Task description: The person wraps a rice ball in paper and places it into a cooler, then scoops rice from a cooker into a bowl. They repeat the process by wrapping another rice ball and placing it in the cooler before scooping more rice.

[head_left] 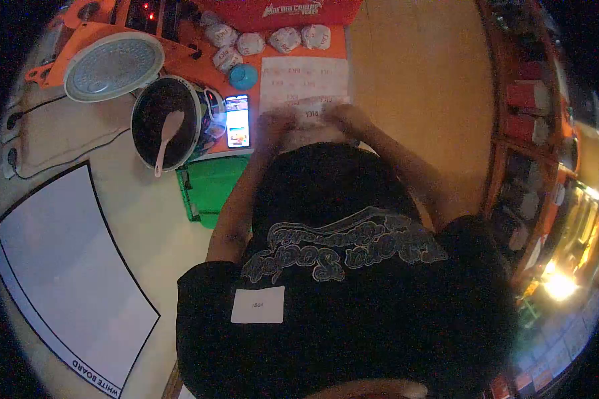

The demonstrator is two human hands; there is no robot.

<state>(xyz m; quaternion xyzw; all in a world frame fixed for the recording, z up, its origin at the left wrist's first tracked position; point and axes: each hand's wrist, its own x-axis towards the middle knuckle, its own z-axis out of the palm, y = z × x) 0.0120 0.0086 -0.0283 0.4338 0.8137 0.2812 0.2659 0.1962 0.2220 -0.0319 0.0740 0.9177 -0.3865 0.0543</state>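
Observation:
Both my hands meet over a white printed paper wrapper [311,112] at the edge of an orange counter [194,61]. My left hand [273,126] grips the wrapper's left side, and my right hand [350,120] grips its right side. What is inside the wrapper is hidden. A flat sheet of the same printed paper [304,78] lies just beyond my hands. Several wrapped white bundles [286,38] sit in a row farther back. My black T-shirt fills the lower part of the view.
A rice cooker pot [148,106] with a pale spoon [166,136] stands left, its round lid [113,66] raised behind it. A lit phone [237,121] and a teal cup [243,76] lie between them. Also in view: a green crate [209,186], a white board [66,272], shelves [532,133].

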